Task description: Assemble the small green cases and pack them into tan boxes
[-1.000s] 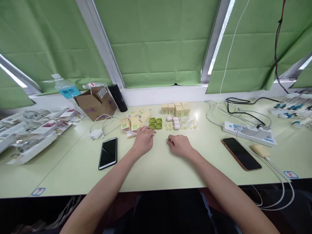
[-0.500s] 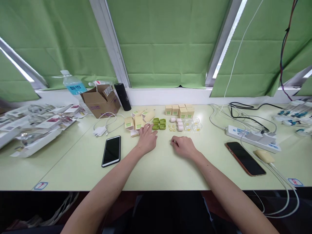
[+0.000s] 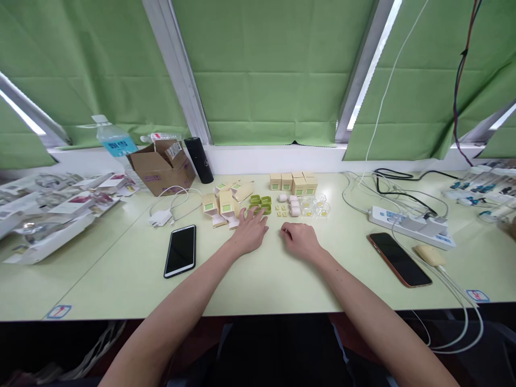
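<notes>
My left hand (image 3: 250,232) lies palm-down on the table with its fingers spread. Its fingertips reach the near edge of a cluster of small olive-green square cups (image 3: 265,200), partly covering the closest ones. To that hand's left are several opened cream cardboard boxes (image 3: 227,206) with green-windowed faces. My right hand (image 3: 300,239) rests on the table with its fingers curled in; whether something is pinched there is hidden. Beyond it are small yellowish pieces (image 3: 281,211), pale pink rounded pieces (image 3: 294,204) and clear domed containers (image 3: 321,208). Closed cream boxes (image 3: 299,186) form a group behind them.
A black phone (image 3: 181,250) lies at left, another phone (image 3: 399,259) at right beside a power strip (image 3: 411,228) with cables. An open cardboard box (image 3: 163,171), black cylinder (image 3: 199,160) and water bottle (image 3: 116,141) stand back left. White trays (image 3: 52,228) fill the far left.
My left hand has slid slightly right, off the cream boxes and toward the front of the green cups. My right hand keeps nearly the same place. The whole view has shifted a little.
</notes>
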Motion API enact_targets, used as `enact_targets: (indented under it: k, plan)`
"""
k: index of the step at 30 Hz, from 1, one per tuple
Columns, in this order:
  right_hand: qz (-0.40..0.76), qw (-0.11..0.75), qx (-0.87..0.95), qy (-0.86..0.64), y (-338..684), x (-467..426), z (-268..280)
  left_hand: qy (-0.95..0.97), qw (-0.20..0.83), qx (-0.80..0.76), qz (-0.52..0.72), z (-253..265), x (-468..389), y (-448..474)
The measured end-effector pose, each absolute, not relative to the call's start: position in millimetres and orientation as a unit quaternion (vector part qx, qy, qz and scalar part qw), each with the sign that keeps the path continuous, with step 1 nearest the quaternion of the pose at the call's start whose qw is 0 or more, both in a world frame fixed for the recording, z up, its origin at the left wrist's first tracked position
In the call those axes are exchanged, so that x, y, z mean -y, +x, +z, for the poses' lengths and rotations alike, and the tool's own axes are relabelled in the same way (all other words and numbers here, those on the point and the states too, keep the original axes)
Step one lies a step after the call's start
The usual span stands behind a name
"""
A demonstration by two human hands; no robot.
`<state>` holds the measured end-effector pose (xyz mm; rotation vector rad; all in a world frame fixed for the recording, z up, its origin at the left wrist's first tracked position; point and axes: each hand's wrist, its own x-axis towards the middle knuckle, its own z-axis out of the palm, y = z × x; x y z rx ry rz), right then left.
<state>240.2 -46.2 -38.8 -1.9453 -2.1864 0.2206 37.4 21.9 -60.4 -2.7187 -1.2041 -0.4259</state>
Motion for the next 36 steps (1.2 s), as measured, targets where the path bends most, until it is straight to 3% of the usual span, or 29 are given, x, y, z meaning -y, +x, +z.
enact_targets:
  k: [8, 15, 23, 36]
  plan:
    - [-0.005, 0.139, 0.744, -0.654, 249, 40, -45, -0.920, 0.054, 0.358, -0.152, -51, -10, 39]
    - [-0.088, 0.131, 0.770, -0.618, 257, 35, -55, -0.899, 0.021, 0.344, -0.270, -39, -8, 30]
    - [-0.084, 0.086, 0.782, -0.611, 251, 34, -54, -0.872, 0.005, 0.298, -0.389, -39, -17, 23]
    - [-0.087, 0.101, 0.783, -0.607, 251, 34, -56, -0.846, 0.022, 0.286, -0.449, -41, -21, 22]
